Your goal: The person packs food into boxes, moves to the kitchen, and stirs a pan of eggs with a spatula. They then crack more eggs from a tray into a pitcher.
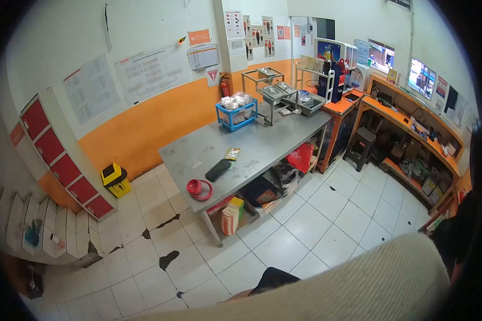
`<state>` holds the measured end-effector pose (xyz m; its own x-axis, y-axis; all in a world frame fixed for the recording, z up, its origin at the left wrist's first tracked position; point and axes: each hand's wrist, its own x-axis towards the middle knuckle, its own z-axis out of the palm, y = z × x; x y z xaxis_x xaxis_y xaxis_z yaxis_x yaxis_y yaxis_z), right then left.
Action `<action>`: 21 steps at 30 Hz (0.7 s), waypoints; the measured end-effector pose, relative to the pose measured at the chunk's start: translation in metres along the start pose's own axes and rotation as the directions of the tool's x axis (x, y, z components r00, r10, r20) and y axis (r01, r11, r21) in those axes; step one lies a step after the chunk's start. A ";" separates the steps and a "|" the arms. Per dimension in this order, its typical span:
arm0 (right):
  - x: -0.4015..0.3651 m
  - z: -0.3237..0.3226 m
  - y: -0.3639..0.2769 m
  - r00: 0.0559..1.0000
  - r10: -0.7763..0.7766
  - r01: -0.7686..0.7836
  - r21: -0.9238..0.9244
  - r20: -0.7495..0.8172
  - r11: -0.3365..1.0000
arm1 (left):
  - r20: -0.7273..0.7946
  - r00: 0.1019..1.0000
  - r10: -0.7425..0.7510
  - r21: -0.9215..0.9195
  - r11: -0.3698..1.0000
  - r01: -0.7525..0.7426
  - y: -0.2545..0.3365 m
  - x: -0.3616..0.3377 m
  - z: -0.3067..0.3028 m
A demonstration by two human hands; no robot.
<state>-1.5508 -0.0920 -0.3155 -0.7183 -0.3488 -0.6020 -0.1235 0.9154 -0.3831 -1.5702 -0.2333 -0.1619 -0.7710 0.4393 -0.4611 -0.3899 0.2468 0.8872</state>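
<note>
A red coil (194,187), its loop spread to one side, is set near the corner of the metal table (190,153). Farther in, a flat black phone (218,170) is laid slantwise. Just beyond its far end, a small yellow packet (232,154) is laid flat, its print too small to be read.

We see beige ribbed cloth (359,278) very close up — apparently our sleeve, which arm we cannot tell. It slants from bottom centre up toward lower right, the upper end rounded. Beyond its edge: dark cloth (273,278) and a sliver of skin (240,295) — body part unclear. Our hands: out of frame.
</note>
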 end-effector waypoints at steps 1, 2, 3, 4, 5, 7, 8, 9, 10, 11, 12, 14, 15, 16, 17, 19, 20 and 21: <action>0.016 -0.013 -0.004 1.000 0.010 -0.010 0.014 -0.002 1.000 | 0.001 1.000 0.009 0.007 1.000 -0.009 0.007 0.013 -0.019; 0.030 -0.027 -0.007 1.000 0.022 -0.022 0.022 -0.006 1.000 | 0.001 1.000 0.012 0.013 1.000 -0.012 0.016 0.026 -0.039; 0.044 -0.038 -0.008 0.999 0.032 -0.031 0.030 -0.007 0.999 | -0.002 1.000 0.015 0.018 1.000 -0.015 0.023 0.038 -0.059; 0.057 -0.050 -0.008 0.999 0.043 -0.043 0.038 -0.006 0.998 | -0.008 1.000 0.020 0.018 1.000 -0.019 0.032 0.052 -0.077; 0.071 -0.062 -0.010 0.999 0.050 -0.050 0.045 0.001 0.998 | -0.012 1.000 0.023 0.023 0.999 -0.023 0.041 0.066 -0.094; 0.100 -0.083 -0.013 0.999 0.053 -0.053 0.063 0.008 0.997 | -0.027 0.999 0.023 0.026 0.999 -0.022 0.056 0.092 -0.127; 0.114 -0.092 -0.014 0.998 0.057 -0.058 0.076 0.008 0.995 | -0.036 0.999 0.026 0.034 0.999 -0.025 0.063 0.104 -0.143; 0.129 -0.103 -0.014 0.998 0.056 -0.056 0.093 0.004 0.994 | -0.044 0.999 0.026 0.041 0.999 -0.024 0.069 0.117 -0.158; 0.144 -0.114 -0.015 0.999 0.054 -0.054 0.104 0.001 0.993 | -0.049 0.998 0.027 0.049 0.998 -0.024 0.074 0.131 -0.170; 0.160 -0.125 -0.015 0.999 0.049 -0.049 0.113 0.002 0.992 | -0.050 0.998 0.026 0.055 0.998 -0.023 0.079 0.145 -0.185; 0.177 -0.136 -0.014 0.999 0.045 -0.045 0.119 0.001 0.992 | -0.064 0.998 0.027 0.055 0.998 -0.023 0.084 0.159 -0.199; 0.212 -0.160 -0.013 0.999 0.032 -0.033 0.122 0.008 0.992 | -0.091 0.996 0.023 0.048 0.999 -0.018 0.093 0.186 -0.227; 0.231 -0.172 -0.012 1.000 0.026 -0.027 0.123 0.014 0.992 | -0.107 0.994 0.021 0.049 0.999 -0.016 0.097 0.199 -0.242; 0.249 -0.183 -0.013 1.000 0.019 -0.022 0.123 0.018 0.992 | -0.123 0.992 0.016 0.043 0.999 -0.011 0.101 0.211 -0.256; 0.268 -0.197 -0.012 1.000 0.022 -0.025 0.137 0.020 0.990 | -0.130 0.991 0.020 0.046 0.999 -0.014 0.105 0.226 -0.270; 0.300 -0.225 -0.012 1.000 0.009 -0.011 0.154 0.014 0.988 | -0.159 0.987 -0.001 0.044 0.999 0.009 0.118 0.250 -0.293; 0.317 -0.239 -0.014 1.000 -0.007 0.005 0.150 0.014 0.989 | -0.172 0.985 -0.006 0.052 0.999 0.015 0.123 0.262 -0.305; 0.334 -0.254 -0.013 1.000 -0.012 0.009 0.154 0.015 0.988 | -0.186 0.983 -0.007 0.051 0.999 0.017 0.128 0.273 -0.318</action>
<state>-1.9629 -0.1698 -0.3336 -0.7067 -0.3625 -0.6076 -0.0233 0.8702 -0.4921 -1.9911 -0.3566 -0.1687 -0.8482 0.2696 -0.4559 -0.3768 0.2977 0.8771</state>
